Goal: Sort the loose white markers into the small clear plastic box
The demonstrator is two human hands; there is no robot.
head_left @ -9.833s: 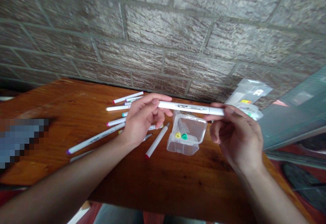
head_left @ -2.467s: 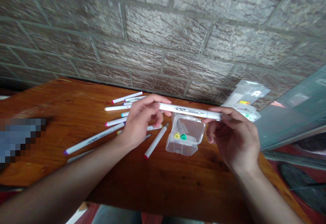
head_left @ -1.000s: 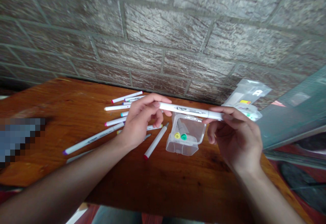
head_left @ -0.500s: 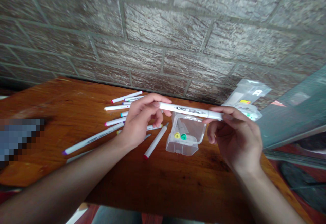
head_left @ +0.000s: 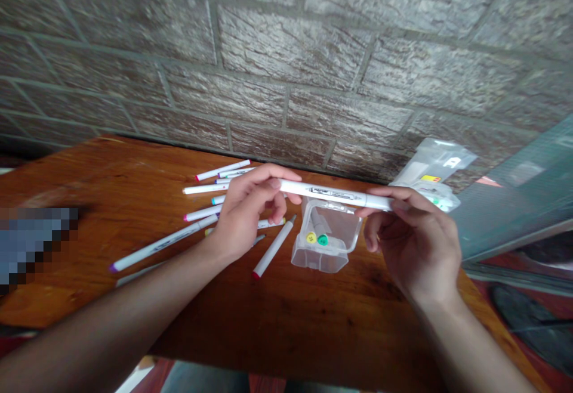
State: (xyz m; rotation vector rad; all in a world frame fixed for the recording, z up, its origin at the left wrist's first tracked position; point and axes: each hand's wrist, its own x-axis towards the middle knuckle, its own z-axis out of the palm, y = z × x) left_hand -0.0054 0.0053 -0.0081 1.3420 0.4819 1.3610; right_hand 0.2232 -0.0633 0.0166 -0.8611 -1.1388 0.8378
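A white double-ended marker (head_left: 331, 193) is held level between my two hands, its printed label facing me. My left hand (head_left: 246, 211) pinches its left end; my right hand (head_left: 416, 238) grips the right end, fingers over the cap. Below the marker stands a clear plastic case (head_left: 322, 260) with a yellow-ended marker (head_left: 311, 237) and a green-ended marker (head_left: 323, 240) inside. Just left of the case lies a red-ended marker (head_left: 273, 250). Several more white markers are spread around and behind my left hand, partly covered by it.
The wooden table (head_left: 313, 327) meets a grey brick wall (head_left: 286, 65). At the back right, a second clear case (head_left: 436, 163) with a yellow label leans near the wall. A purple-ended marker (head_left: 163, 244) lies left of my forearm. A glass panel (head_left: 528, 184) borders the right side.
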